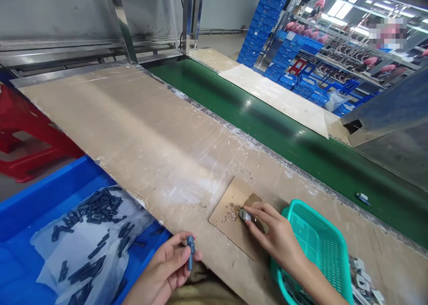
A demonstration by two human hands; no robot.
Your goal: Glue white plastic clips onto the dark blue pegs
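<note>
My left hand (169, 264) pinches a small dark blue-grey plastic pin (190, 251) upright between thumb and fingers, just off the table's near edge. My right hand (276, 233) is closed on a small whitish piece (246, 216) with a dark rounded end, low over a cardboard sheet (227, 211). Brown wet patches and drops of liquid mark that cardboard around the fingertips. Whether the piece touches the cardboard, I cannot tell. Similar dark pins (100, 207) lie in several clusters on plastic sheeting in the blue bin (20, 224) at the left.
A green basket (343, 247) stands beside my right forearm, with small grey-white parts (364, 280) on its right. Beyond the tan table (140, 126) runs a green conveyor belt (214, 102) carrying one small piece (363, 198). A red stool (40, 149) and stacked blue crates (264, 19) stand farther off.
</note>
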